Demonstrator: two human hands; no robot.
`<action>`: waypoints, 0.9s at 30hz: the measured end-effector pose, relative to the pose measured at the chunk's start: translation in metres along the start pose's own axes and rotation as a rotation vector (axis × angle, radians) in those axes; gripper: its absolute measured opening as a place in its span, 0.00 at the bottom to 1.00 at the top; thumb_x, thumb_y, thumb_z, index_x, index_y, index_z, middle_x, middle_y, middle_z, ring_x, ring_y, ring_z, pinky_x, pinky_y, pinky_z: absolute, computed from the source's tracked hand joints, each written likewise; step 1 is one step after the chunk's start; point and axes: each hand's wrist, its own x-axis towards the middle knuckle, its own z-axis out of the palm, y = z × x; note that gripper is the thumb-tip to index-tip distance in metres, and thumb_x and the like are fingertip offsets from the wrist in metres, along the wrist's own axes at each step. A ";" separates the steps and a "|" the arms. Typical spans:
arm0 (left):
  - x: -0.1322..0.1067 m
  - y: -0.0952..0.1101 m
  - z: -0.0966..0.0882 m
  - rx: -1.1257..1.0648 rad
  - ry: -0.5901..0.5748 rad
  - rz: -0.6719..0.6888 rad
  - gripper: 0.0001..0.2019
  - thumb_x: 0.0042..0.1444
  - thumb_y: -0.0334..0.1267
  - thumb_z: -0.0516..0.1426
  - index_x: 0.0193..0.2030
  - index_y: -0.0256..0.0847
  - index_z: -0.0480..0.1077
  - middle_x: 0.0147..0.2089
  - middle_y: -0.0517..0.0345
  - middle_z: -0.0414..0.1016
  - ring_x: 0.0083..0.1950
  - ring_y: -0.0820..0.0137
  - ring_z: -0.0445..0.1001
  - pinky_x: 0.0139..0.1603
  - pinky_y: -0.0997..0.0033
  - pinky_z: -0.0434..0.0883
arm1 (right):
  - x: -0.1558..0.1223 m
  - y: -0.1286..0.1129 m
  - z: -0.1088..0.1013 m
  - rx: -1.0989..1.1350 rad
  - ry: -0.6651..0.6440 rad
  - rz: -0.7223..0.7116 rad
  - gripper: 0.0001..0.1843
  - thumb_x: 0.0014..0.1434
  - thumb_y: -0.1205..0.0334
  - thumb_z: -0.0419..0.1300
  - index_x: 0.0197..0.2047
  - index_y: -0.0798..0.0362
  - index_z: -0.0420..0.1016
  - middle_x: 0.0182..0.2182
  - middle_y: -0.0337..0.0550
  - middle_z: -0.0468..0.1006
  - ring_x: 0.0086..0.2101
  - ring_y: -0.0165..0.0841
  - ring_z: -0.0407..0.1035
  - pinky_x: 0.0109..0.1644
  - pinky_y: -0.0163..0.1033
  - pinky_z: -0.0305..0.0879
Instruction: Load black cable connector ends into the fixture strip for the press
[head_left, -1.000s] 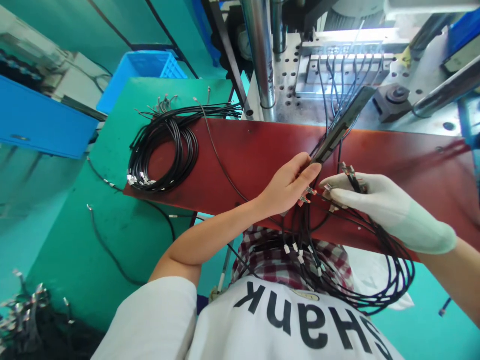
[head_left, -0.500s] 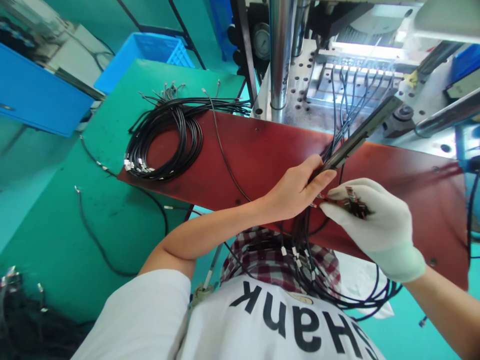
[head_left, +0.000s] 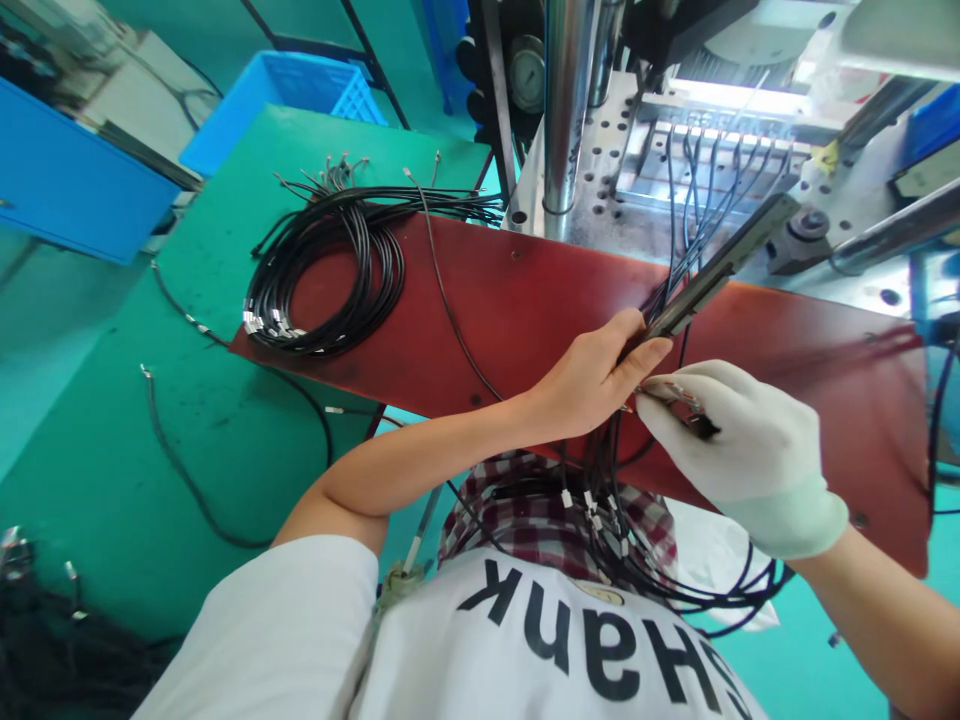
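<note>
Cables [head_left: 679, 392] between two hands

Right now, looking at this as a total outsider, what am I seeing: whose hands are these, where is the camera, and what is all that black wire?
There is no robot here: a person works with two hands, and the camera sits on their head, looking down past their white shirt. The bare left hand grips the near end of a long dark bar that carries a row of thin black cables towards the metal machine behind. The gloved right hand pinches the metal-tipped ends of a bundle of black cables that loops down over the person's lap. On the red board lies a coil of black cables. A blue crate stands further back on the green table.
</note>
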 end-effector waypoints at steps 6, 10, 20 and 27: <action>0.000 -0.001 0.003 0.055 0.017 0.038 0.18 0.67 0.53 0.51 0.35 0.39 0.55 0.28 0.63 0.58 0.29 0.76 0.60 0.30 0.73 0.57 | 0.007 -0.003 0.001 -0.076 -0.039 -0.004 0.09 0.59 0.59 0.59 0.29 0.53 0.69 0.29 0.37 0.72 0.27 0.30 0.67 0.31 0.39 0.53; 0.001 -0.001 0.004 0.085 0.013 0.051 0.18 0.69 0.53 0.48 0.35 0.39 0.55 0.29 0.62 0.56 0.29 0.76 0.57 0.31 0.72 0.56 | 0.010 -0.004 0.007 -0.124 -0.066 -0.003 0.09 0.58 0.59 0.56 0.29 0.53 0.64 0.27 0.39 0.68 0.25 0.31 0.62 0.29 0.40 0.49; 0.000 -0.003 0.002 0.076 -0.023 -0.032 0.19 0.68 0.54 0.49 0.36 0.39 0.56 0.28 0.62 0.59 0.28 0.77 0.63 0.29 0.75 0.60 | 0.002 0.021 -0.016 0.753 -0.399 0.453 0.22 0.59 0.52 0.65 0.57 0.41 0.71 0.47 0.34 0.77 0.46 0.33 0.73 0.49 0.35 0.69; -0.003 0.000 0.003 0.016 -0.035 -0.068 0.19 0.67 0.55 0.49 0.37 0.39 0.57 0.28 0.64 0.59 0.25 0.79 0.64 0.26 0.78 0.63 | -0.010 0.044 -0.019 1.055 -0.430 0.600 0.22 0.66 0.46 0.57 0.57 0.47 0.75 0.42 0.42 0.77 0.40 0.31 0.70 0.44 0.34 0.67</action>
